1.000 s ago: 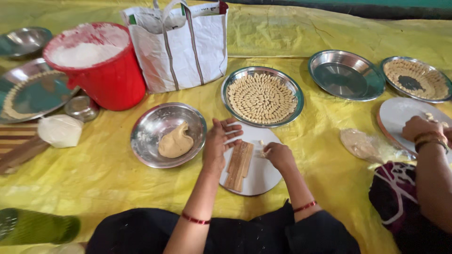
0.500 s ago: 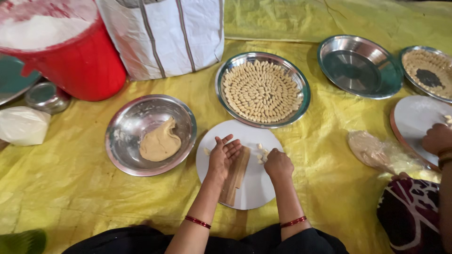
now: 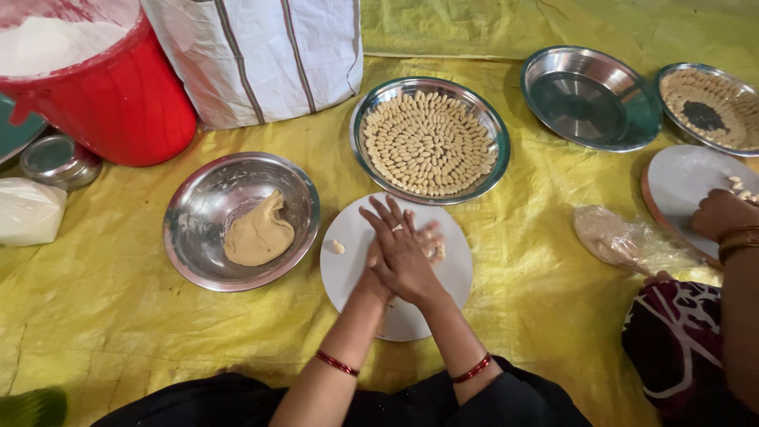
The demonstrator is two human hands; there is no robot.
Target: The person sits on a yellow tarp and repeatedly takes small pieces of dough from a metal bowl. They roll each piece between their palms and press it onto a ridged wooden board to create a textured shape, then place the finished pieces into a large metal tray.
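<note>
**— What is changing under your hands?**

— A moment ago I was rolling a dough strip flat on the white round board (image 3: pixel 348 277), palms side by side. Now I am laying my right hand (image 3: pixel 403 255) over my left hand (image 3: pixel 370 275), palm on palm, above the middle of the board. The strip is no longer lying there in view. I am judging that it is going between my palms, so the rolling is moving from board to hands.

**— So you are gripping it?**

— I cannot tell. My fingers are staying straight, not curling, and whatever is between them is hiding. Only a small dough bit (image 3: pixel 337 247) is sitting on the board, just left of my hands.

**— Count what is lying around the board.**

— Five steel dishes:
- one steel bowl (image 3: pixel 198 237) left of the board, holding one dough lump (image 3: pixel 257 236);
- one full tray (image 3: pixel 496 162) just behind the board, with dough pieces in rings, too many for counting;
- one bare plate (image 3: pixel 591 99) behind and to the right;
- one partly filled plate (image 3: pixel 672 83) further right;
- one small tin (image 3: pixel 59 160) far left.

Also one red bucket (image 3: pixel 118 111) of flour, one white bag (image 3: pixel 261 55) and one plastic wrap (image 3: pixel 632 241) right of the board. A second board (image 3: pixel 684 178) lies beyond it, where another person's hand (image 3: pixel 721 213) is working.
</note>
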